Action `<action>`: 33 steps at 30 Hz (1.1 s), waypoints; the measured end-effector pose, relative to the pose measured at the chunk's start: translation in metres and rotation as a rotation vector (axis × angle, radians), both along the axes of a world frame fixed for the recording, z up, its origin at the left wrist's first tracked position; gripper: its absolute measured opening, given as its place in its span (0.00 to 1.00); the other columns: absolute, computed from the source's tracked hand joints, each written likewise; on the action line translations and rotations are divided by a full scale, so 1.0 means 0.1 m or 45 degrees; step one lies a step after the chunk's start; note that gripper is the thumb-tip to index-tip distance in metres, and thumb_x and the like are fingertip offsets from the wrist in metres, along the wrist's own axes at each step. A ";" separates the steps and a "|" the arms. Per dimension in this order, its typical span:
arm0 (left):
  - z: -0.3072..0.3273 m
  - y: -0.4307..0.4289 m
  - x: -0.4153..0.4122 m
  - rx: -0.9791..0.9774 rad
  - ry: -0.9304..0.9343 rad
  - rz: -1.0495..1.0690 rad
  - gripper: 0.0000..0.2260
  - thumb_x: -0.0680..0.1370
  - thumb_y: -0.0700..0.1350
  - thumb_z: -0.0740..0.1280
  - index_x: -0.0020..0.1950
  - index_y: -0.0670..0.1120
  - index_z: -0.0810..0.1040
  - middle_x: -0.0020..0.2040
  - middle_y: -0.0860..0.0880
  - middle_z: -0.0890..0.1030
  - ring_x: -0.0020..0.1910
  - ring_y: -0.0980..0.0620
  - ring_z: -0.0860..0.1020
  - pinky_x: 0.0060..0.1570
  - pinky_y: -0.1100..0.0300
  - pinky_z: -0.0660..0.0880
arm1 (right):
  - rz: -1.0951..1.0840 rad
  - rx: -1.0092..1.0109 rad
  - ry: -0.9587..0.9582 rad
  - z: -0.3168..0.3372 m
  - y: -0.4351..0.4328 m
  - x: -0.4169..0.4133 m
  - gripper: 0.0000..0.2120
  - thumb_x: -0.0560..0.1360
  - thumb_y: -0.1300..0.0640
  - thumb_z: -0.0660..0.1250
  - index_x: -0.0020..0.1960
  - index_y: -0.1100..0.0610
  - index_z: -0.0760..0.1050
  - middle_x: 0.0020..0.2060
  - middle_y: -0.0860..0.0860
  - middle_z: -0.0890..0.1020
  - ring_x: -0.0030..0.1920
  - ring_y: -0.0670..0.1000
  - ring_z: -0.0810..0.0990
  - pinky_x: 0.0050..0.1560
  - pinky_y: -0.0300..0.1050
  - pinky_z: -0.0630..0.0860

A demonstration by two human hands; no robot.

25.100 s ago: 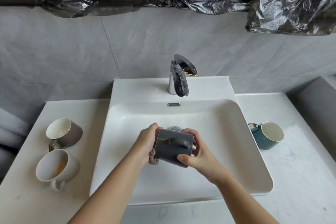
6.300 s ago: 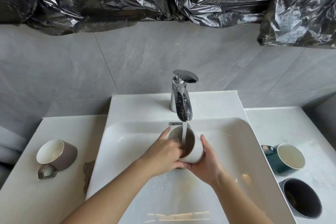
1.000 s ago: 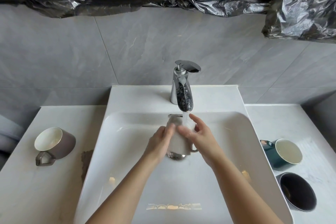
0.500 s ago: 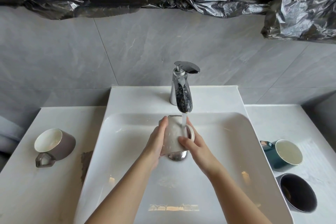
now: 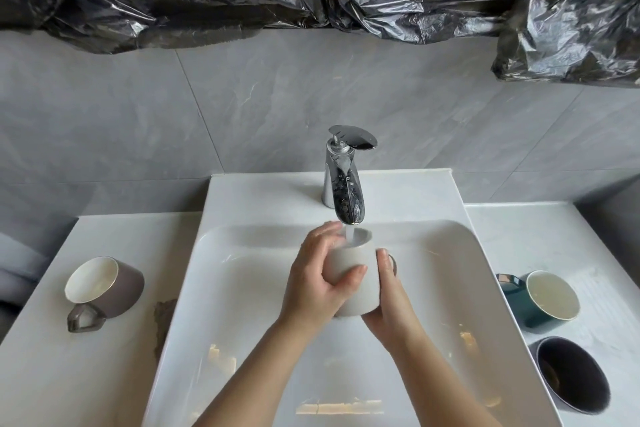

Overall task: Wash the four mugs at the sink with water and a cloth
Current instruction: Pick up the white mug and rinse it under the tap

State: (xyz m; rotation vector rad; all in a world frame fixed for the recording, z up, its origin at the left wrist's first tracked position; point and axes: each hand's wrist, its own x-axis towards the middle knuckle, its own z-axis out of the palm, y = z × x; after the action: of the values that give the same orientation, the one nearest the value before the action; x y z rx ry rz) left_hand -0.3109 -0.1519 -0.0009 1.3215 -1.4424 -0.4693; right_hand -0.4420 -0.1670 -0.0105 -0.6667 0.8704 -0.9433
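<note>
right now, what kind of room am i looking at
Probably a bathroom or washroom, though a small kitchenette is possible: a white basin with a chrome tap running into a white mug, set in a pale counter against grey wall tiles.

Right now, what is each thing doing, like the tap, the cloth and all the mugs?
Chrome tap, running.
White ceramic mug, mouth up under the stream, gripped by left hand and right hand.
Brown mug, untouched on the white counter, left side.
Teal mug, untouched, right side.
Dark grey mug, beside it.
Brown cloth, lying unused.
</note>
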 end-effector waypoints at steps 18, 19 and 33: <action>0.09 -0.06 0.12 0.561 0.469 -0.071 0.15 0.68 0.60 0.68 0.51 0.58 0.83 0.54 0.60 0.83 0.58 0.62 0.78 0.61 0.62 0.73 | 0.248 -0.131 0.358 0.16 -0.12 -0.09 0.16 0.82 0.46 0.61 0.58 0.54 0.80 0.50 0.56 0.83 0.50 0.53 0.81 0.51 0.51 0.76; 0.11 -0.06 0.12 0.646 0.598 -0.002 0.11 0.69 0.59 0.69 0.46 0.57 0.85 0.49 0.57 0.85 0.54 0.59 0.80 0.57 0.60 0.74 | 0.262 -0.127 0.363 0.17 -0.12 -0.07 0.15 0.83 0.48 0.58 0.58 0.53 0.81 0.51 0.56 0.84 0.52 0.52 0.81 0.53 0.50 0.76; 0.04 -0.04 -0.13 1.169 1.197 0.100 0.23 0.82 0.60 0.49 0.53 0.50 0.81 0.50 0.48 0.85 0.50 0.51 0.81 0.53 0.51 0.78 | -0.188 0.034 0.229 0.12 -0.17 0.14 0.14 0.74 0.43 0.62 0.49 0.52 0.77 0.44 0.51 0.81 0.49 0.52 0.76 0.47 0.50 0.67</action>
State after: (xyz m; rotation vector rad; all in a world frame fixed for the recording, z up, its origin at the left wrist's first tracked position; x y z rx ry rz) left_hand -0.3235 -0.1558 0.0032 1.4860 -0.3467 -1.5694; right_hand -0.4279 -0.1840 0.0018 -0.6785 1.1015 -1.0125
